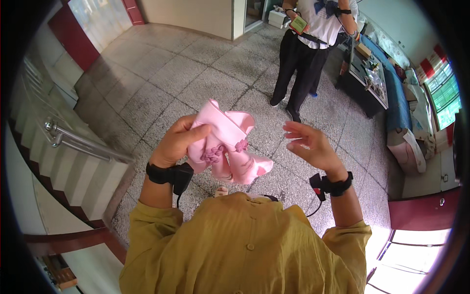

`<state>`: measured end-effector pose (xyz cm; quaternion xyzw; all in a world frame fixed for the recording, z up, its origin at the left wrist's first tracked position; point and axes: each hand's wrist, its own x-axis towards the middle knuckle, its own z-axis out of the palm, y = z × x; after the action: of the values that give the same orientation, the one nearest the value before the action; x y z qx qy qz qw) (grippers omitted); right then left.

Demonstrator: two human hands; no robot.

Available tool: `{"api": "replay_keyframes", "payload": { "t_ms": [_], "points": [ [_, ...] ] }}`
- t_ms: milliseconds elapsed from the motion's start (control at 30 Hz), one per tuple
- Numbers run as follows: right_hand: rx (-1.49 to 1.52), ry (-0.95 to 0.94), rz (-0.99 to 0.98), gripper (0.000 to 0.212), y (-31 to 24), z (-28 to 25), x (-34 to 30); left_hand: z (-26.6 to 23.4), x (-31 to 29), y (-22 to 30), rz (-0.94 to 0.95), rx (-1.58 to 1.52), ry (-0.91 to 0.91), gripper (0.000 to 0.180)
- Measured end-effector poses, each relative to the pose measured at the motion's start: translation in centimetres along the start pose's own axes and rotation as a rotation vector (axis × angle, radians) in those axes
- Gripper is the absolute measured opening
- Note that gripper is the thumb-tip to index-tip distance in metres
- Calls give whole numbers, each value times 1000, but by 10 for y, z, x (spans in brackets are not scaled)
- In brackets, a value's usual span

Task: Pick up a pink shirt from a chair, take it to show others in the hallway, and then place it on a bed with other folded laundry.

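A pink piece of fabric (220,132), folded over on itself and carrying mauve flower-like decorations, hangs in front of my body. My left hand (178,139) grips its left side, thumb on top and fingers behind it. What kind of cloth article it is I cannot make out. To the right, apart from the fabric, my right hand (313,149) is raised with nothing in it, its fingers stretched out. Black bands with small devices and cables sit on both my wrists.
Beyond the speckled tiled floor (181,73), another person (306,54) stands holding a small green-screened device (298,24). A staircase with a metal handrail (81,142) rises at left. A dark low table (367,81) bearing several items and a blue sofa (396,103) line the right.
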<state>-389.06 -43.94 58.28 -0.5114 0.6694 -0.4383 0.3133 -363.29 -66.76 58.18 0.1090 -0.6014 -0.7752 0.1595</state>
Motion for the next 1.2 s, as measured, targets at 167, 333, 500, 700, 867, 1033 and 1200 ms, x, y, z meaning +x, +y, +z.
{"api": "replay_keyframes", "payload": {
  "t_ms": [167,333,500,700,867,1033,1200],
  "points": [
    [56,-20,-95,64,3,36,22,3,-2,1,92,-265,38,33],
    [306,-131,-278,65,16,67,69,17,8,15,167,-414,-26,36],
    [363,-147,-157,28,19,37,72,4,12,29,166,-342,22,32],
    [884,1,-22,20,0,-17,72,-2,23,43,1,-120,227,26],
    [772,90,-16,15,-15,-15,69,2,33,42,-19,-147,209,25],
    [825,193,-3,12,-14,-33,71,5,50,48,5,-103,109,25],
    [818,297,22,13,-14,-37,69,7,60,40,43,26,117,23]
  ]
}}
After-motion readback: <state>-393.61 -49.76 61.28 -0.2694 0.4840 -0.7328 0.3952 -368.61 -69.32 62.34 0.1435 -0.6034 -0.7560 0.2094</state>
